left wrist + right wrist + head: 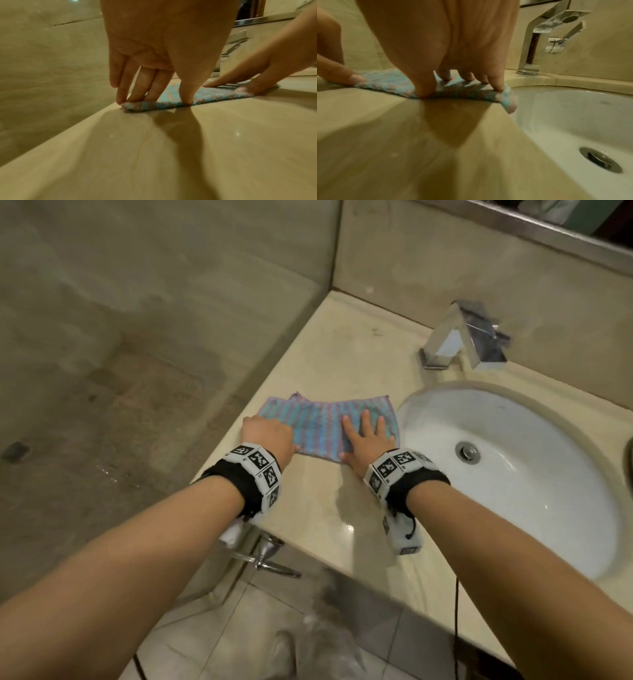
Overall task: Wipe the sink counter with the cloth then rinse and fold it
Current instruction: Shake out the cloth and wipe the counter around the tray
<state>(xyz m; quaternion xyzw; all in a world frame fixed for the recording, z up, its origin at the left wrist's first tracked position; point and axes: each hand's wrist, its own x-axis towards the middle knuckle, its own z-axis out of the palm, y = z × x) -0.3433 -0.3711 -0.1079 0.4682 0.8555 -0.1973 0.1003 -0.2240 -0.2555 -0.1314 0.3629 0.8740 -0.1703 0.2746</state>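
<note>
A blue and pink striped cloth lies folded flat on the beige sink counter, just left of the basin. My left hand is on its near left corner; in the left wrist view the left hand presses the cloth down with straight fingers and thumb. My right hand lies flat on the right part, fingers spread. In the right wrist view the right hand pins the cloth, whose right corner droops over the basin's rim.
The white basin with its metal drain is right of the cloth. A square chrome faucet stands behind it against the tiled wall. The counter's left edge drops off beside my left hand.
</note>
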